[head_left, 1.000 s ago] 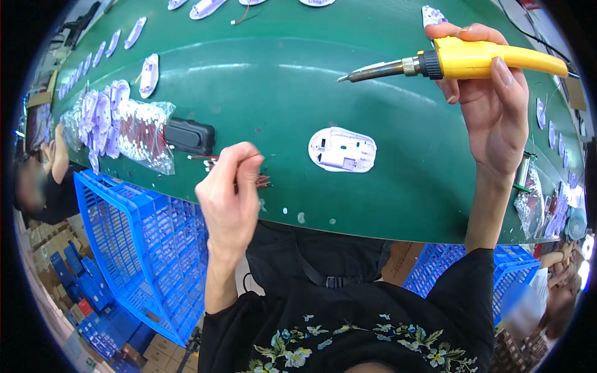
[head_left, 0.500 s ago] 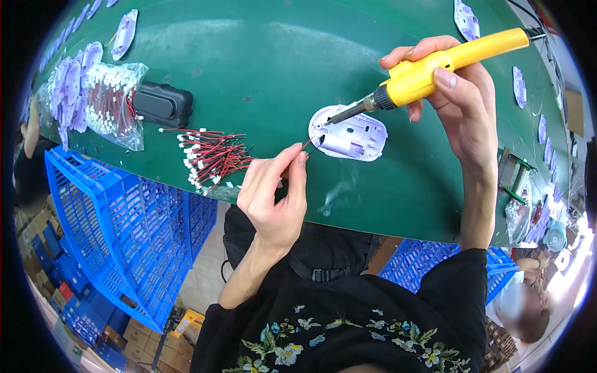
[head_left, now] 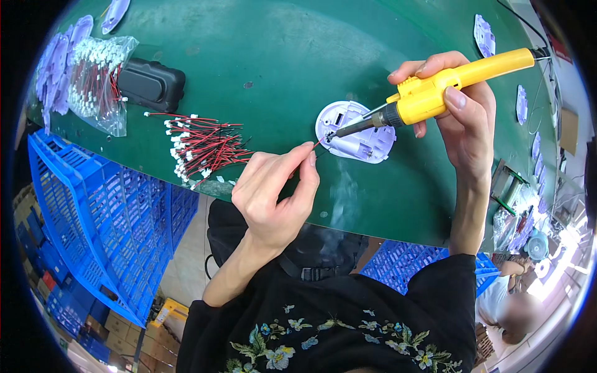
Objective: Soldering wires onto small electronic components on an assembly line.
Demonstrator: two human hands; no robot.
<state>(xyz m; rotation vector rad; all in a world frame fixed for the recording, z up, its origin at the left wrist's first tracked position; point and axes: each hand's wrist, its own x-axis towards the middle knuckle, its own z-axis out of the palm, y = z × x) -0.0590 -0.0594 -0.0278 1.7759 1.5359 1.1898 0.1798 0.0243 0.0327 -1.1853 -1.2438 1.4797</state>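
Observation:
My right hand (head_left: 471,115) is closed around a yellow soldering iron (head_left: 491,69) with a dark tip and a thin metal tube alongside. Under its tip lies a pale lavender plastic shell (head_left: 380,135), oval, inner side up, on the green table. The tip touches down at the shell's left end, where a red-and-black wire lead (head_left: 318,143) meets it. Thumb and index finger of my left hand (head_left: 273,196) pinch that lead just left of the shell. Most of the lead is hidden by the hand. Faint smoke (head_left: 343,193) hangs below the shell.
Left of my hand lies a pile of red-and-black leads (head_left: 208,146) with white connectors. Beyond are a black case (head_left: 151,84), a bag of leads (head_left: 96,87) and stacked shells (head_left: 56,78). A solder spool stand (head_left: 511,189) stands right. Blue crates (head_left: 112,217) sit below the table edge.
The iron's tip has moved down and left on the shell, to the end of the lead. My left hand still pinches the lead. The whole view has shifted slightly.

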